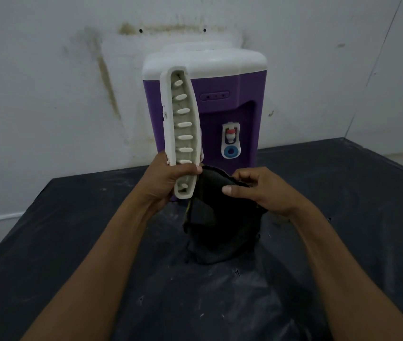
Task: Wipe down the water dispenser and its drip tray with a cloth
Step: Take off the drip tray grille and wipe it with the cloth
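Observation:
A purple water dispenser (227, 107) with a white top stands against the wall at the back of the table. Its white slotted drip tray (182, 124) is off the machine, held upright on end in front of the dispenser's left half. My left hand (168, 183) grips the tray near its lower end. My right hand (259, 190) holds a dark cloth (220, 222), which hangs down to the table just right of the tray's bottom. A tap with a red and white knob (231, 135) shows on the dispenser's front; the tray hides the left tap.
The table (72, 242) has a dark, dusty covering. Its right edge (392, 163) runs off towards the back right corner. A stained white wall (72, 82) stands close behind the dispenser.

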